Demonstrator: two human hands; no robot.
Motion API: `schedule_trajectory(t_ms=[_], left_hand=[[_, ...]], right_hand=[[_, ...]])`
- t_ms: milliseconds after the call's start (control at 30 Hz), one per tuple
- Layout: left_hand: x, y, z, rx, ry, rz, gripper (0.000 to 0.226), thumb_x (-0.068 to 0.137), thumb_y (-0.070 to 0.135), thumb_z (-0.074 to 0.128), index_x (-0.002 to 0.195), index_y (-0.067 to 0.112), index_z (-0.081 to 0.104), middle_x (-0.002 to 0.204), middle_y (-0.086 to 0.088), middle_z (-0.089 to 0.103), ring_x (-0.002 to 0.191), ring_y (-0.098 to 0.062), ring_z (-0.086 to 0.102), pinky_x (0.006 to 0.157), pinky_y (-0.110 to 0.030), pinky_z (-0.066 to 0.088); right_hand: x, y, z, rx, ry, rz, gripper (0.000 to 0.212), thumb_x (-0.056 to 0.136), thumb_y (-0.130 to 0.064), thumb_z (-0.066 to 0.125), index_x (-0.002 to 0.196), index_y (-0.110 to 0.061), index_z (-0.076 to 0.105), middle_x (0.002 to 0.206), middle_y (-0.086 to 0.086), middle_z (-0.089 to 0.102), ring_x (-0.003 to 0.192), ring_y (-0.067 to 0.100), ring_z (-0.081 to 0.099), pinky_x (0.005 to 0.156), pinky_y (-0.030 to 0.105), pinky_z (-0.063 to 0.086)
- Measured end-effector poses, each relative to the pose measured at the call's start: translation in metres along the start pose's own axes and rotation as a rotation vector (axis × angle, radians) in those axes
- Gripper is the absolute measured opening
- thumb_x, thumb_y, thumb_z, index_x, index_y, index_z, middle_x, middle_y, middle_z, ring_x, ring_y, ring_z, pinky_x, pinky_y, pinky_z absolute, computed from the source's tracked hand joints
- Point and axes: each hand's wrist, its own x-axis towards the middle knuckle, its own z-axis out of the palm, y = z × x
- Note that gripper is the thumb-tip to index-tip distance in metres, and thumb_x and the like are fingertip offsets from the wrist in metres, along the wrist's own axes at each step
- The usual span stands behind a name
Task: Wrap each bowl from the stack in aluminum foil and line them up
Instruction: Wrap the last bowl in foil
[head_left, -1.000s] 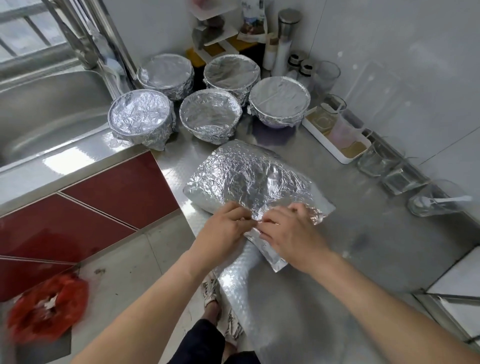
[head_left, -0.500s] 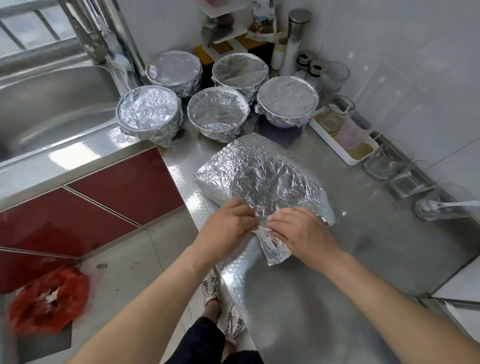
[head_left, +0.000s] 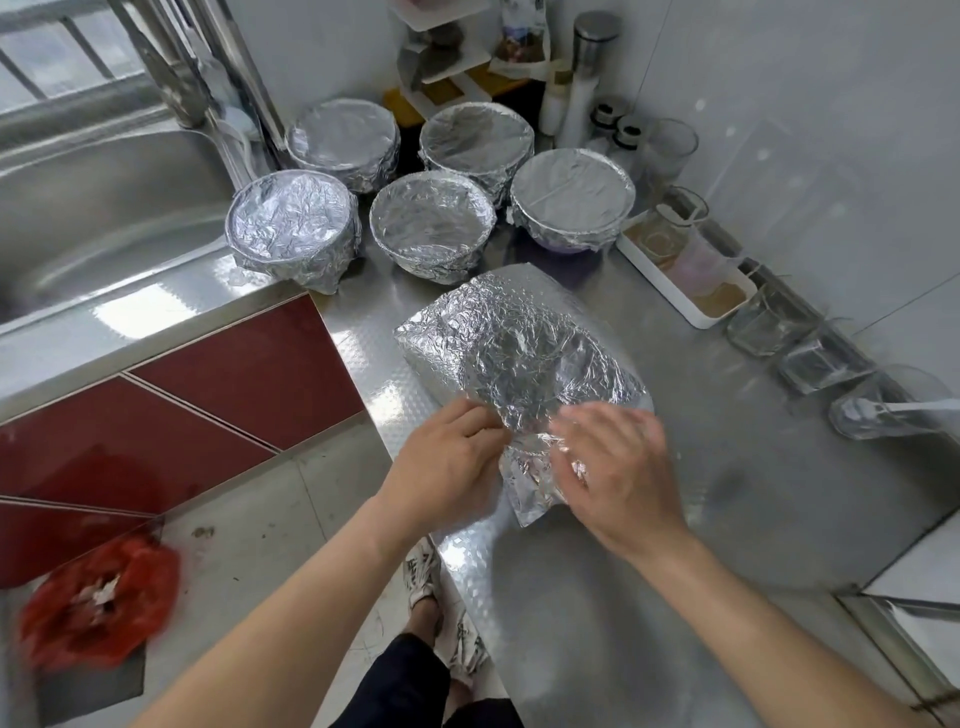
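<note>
Our left grip (head_left: 447, 467) has its fingers curled in, pinching the near edge of the crumpled foil sheet (head_left: 519, 353). Our right grip (head_left: 618, 467) lies over the same bunched edge just beside it, but it is blurred, so we cannot tell whether it pinches the foil or only presses on it. The sheet is draped over a rounded form on the steel desk (head_left: 727, 493), near the desk's front edge, and a loose flap sticks out toward us beneath both grips. The bowl itself is hidden under the foil. Behind it stand five wrapped bowls (head_left: 431, 228), three in a front row and two behind, next to the sink (head_left: 78, 208). A white tray (head_left: 691, 306) sits to the right along the wall.
</note>
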Motion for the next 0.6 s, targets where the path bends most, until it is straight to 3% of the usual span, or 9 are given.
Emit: schedule_trajectory(t_ms=[67,167,233,300,400,533,600], left_hand=[[0.003,0.006,0.001,-0.029,0.001,0.006,0.017,0.087,0.019,0.061,0.095,0.012,0.075,0.094,-0.001,0.068,0.089,-0.022,0.060,0.076,-0.029,0.050],[0.007,0.012,0.008,-0.038,-0.035,0.015,0.024,0.091,0.028,0.056,0.097,0.015,0.076,0.090,0.001,0.066,0.083,-0.022,0.059,0.068,-0.031,0.052],[0.008,0.014,0.012,-0.034,-0.043,-0.001,0.027,0.092,0.030,0.053,0.098,0.017,0.076,0.087,0.003,0.065,0.080,-0.020,0.057,0.065,-0.029,0.049],[0.010,0.015,0.013,-0.025,-0.034,-0.007,0.025,0.091,0.029,0.056,0.096,0.018,0.077,0.085,0.004,0.065,0.077,-0.018,0.056,0.064,-0.024,0.043],[0.012,0.015,0.013,-0.039,-0.035,-0.004,0.011,0.084,0.018,0.074,0.094,0.015,0.078,0.084,0.003,0.065,0.075,-0.019,0.056,0.062,-0.025,0.045],[0.010,0.011,0.012,-0.067,-0.025,-0.014,0.011,0.080,0.011,0.079,0.090,0.013,0.078,0.084,0.002,0.068,0.075,-0.021,0.058,0.060,-0.031,0.051],[0.007,0.008,0.013,-0.078,0.003,-0.048,0.011,0.078,0.010,0.080,0.089,0.013,0.078,0.084,0.003,0.069,0.076,-0.021,0.058,0.060,-0.032,0.052]], right_hand=[[-0.001,0.009,-0.016,0.022,0.093,0.299,0.022,0.087,-0.030,0.059,0.100,-0.016,0.070,0.098,0.003,0.066,0.092,0.028,0.059,0.078,0.040,0.043],[-0.004,0.017,-0.029,0.233,0.122,0.951,0.036,0.087,-0.048,0.057,0.102,-0.015,0.059,0.082,0.005,0.059,0.084,0.032,0.058,0.072,0.037,0.041],[-0.010,0.016,-0.028,0.408,0.065,1.285,0.049,0.082,-0.058,0.062,0.108,-0.018,0.049,0.088,0.007,0.063,0.088,0.032,0.061,0.077,0.039,0.045],[-0.013,0.009,-0.025,0.700,0.040,1.488,0.061,0.076,-0.064,0.065,0.117,-0.025,0.042,0.104,0.006,0.063,0.088,0.027,0.062,0.078,0.041,0.050],[-0.007,0.001,-0.018,1.177,0.083,1.652,0.056,0.081,-0.045,0.073,0.125,-0.036,0.039,0.110,0.000,0.063,0.092,0.021,0.066,0.071,0.033,0.049],[-0.001,0.005,-0.011,1.405,0.210,1.616,0.050,0.085,-0.011,0.070,0.131,-0.017,0.050,0.090,0.002,0.063,0.072,0.016,0.060,0.061,0.027,0.049],[-0.004,0.006,-0.011,1.474,0.247,1.653,0.054,0.085,-0.002,0.065,0.134,-0.016,0.048,0.084,0.003,0.063,0.064,0.015,0.058,0.062,0.028,0.048]])
